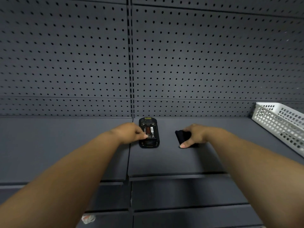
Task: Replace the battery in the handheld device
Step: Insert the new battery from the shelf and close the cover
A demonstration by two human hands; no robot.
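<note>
Fingertips (pixel 145 136) of the left hand (pixel 130 132), bunched, press the battery (pixel 150 131) seated in the handheld device (pixel 149 132): black, face down, back open, label red and white, on the grey shelf (pixel 65 137) near the pegboard (pixel 65 55). Right hand (pixel 194 134), fingers curled, grips the black cover (pixel 181 137) just beside it. White basket (pixel 279 122), far right.

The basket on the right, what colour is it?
White, with small slotted holes: the basket shows in the head view.

A shop or stockroom — grey metal shelves (pixel 65 145), a pegboard back wall (pixel 197 55), a white plastic basket (pixel 279 122).
</note>
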